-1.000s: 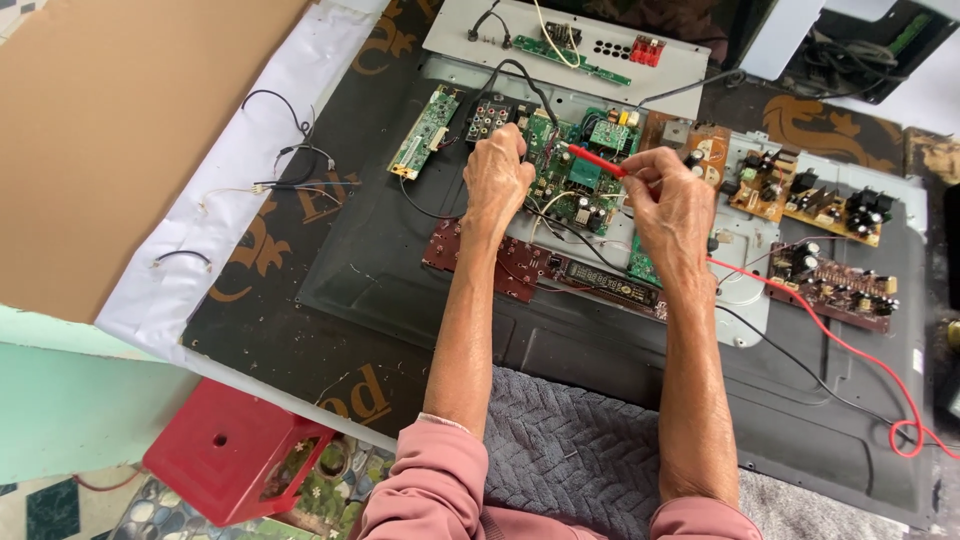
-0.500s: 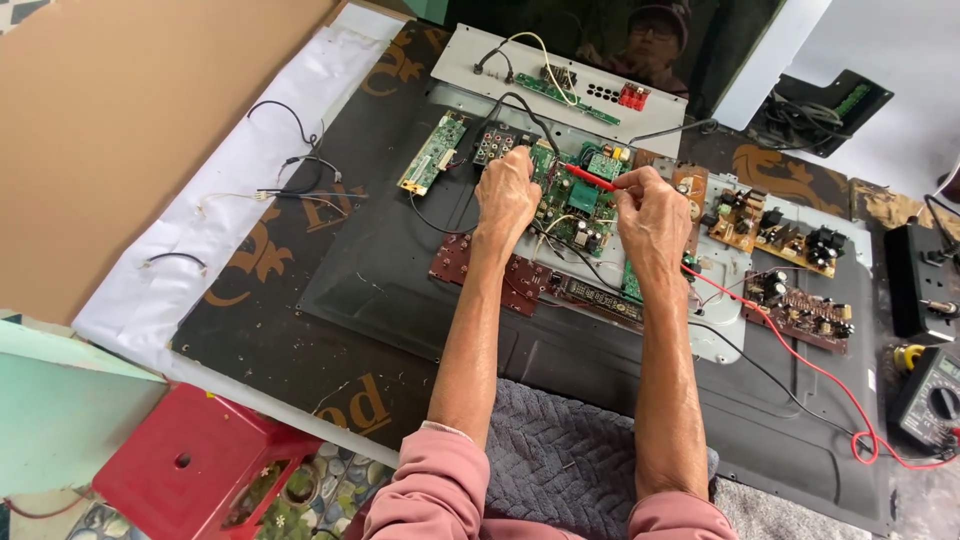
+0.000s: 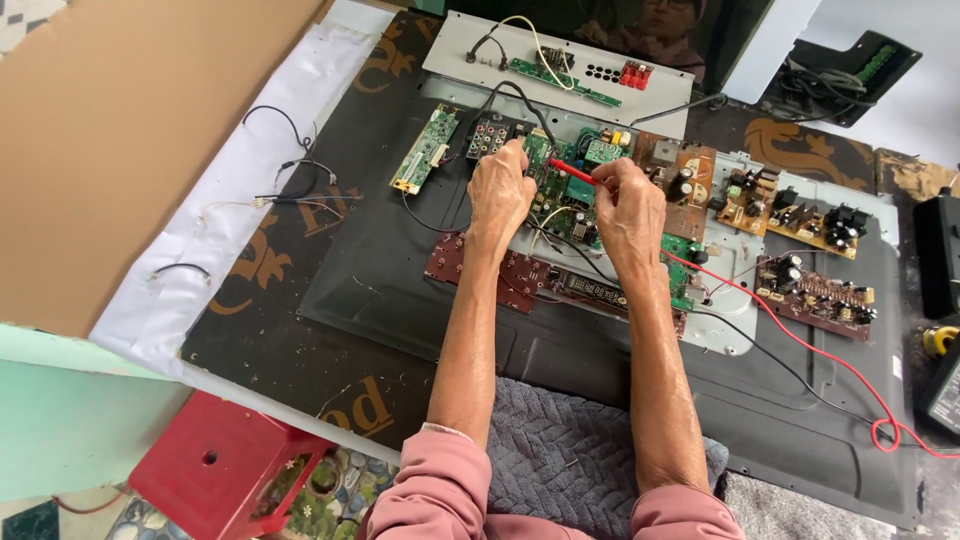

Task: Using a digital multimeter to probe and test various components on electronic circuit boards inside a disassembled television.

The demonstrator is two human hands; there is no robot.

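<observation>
My right hand [image 3: 628,208] grips a red test probe [image 3: 572,171] whose tip points left onto a green circuit board [image 3: 560,185]. A red lead [image 3: 800,345] runs from this hand off to the right. My left hand [image 3: 500,190] rests closed on the same board, fingers curled down at its left edge; what it pinches is hidden, though a black wire [image 3: 510,95] arcs up just above it. The board lies on a grey metal chassis [image 3: 720,330] over a dark flat panel [image 3: 400,290].
A narrow green board [image 3: 425,150], a dark red board [image 3: 500,270] and brown power boards [image 3: 795,215] surround the hands. A grey plate with connectors [image 3: 560,60] lies behind. Cardboard [image 3: 130,130] and a white sheet with loose wires [image 3: 230,210] sit left; red stool [image 3: 220,465] below.
The view has shifted so the boards sit lower and further right in frame. Both hands stay on the green board with the red probe between them.
</observation>
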